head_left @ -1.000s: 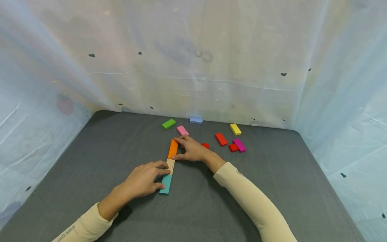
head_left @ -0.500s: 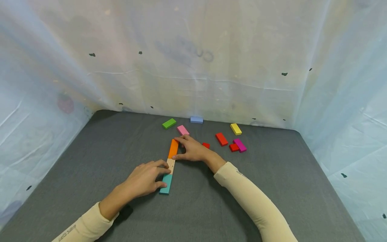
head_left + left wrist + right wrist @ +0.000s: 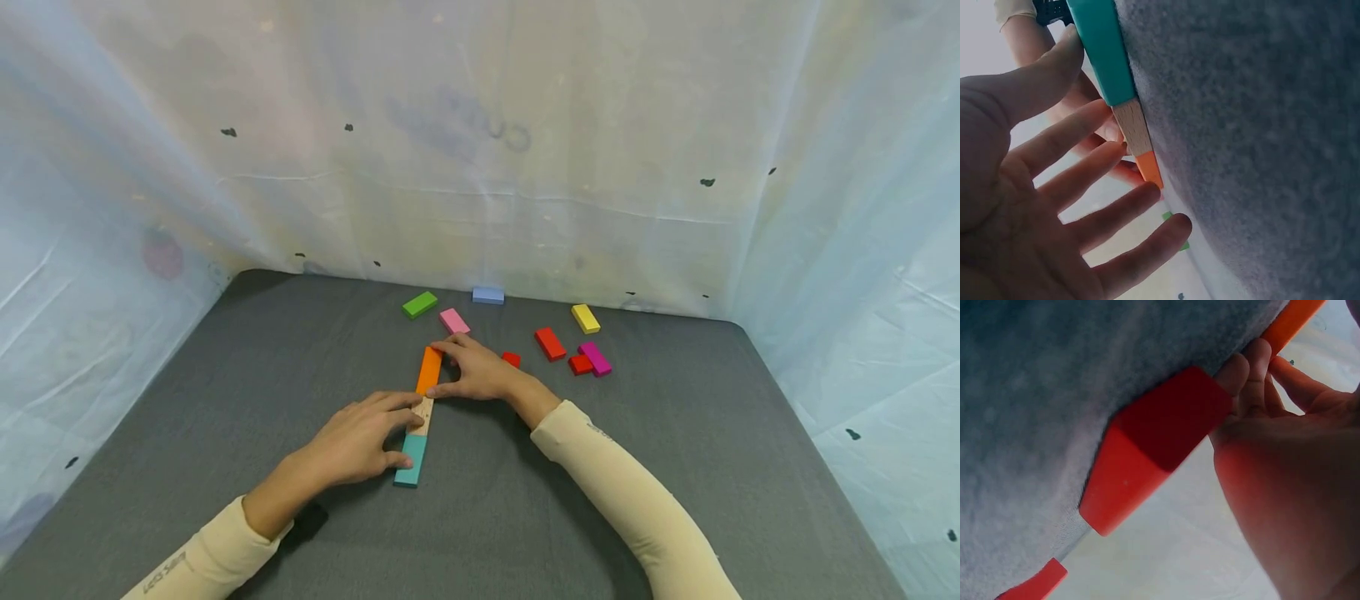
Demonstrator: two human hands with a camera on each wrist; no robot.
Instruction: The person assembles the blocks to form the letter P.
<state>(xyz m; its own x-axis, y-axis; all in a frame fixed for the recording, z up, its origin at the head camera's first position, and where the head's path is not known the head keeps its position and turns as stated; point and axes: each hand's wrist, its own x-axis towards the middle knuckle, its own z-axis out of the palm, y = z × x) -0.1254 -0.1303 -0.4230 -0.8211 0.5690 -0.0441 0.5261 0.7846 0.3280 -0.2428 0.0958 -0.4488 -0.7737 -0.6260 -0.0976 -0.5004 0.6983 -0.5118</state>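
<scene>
Three flat blocks lie end to end in a straight row on the grey cloth: orange [image 3: 429, 371] at the far end, bare wood [image 3: 1132, 125] in the middle, teal [image 3: 1104, 50] nearest me. My left hand [image 3: 360, 442] lies along the row's left side, fingers nearly straight and spread, touching the teal and wooden blocks. From the right, my right hand [image 3: 476, 371] holds the orange block, index finger at its far end and thumb by its joint with the wood. A red block [image 3: 1141, 456] lies beside that hand, mostly hidden by it in the head view.
Beyond the row lie a green block [image 3: 420, 305], a pink block [image 3: 454, 321] and a light blue block [image 3: 488, 296]. To the right are a yellow block [image 3: 585, 318], a red block [image 3: 551, 343] and a magenta block [image 3: 596, 358] against another red one. Pale sheeting [image 3: 480, 150] walls the table.
The row of blocks has slid very slightly toward me. My left fingers have shifted a little forward along it. My right hand keeps its place at the orange block.
</scene>
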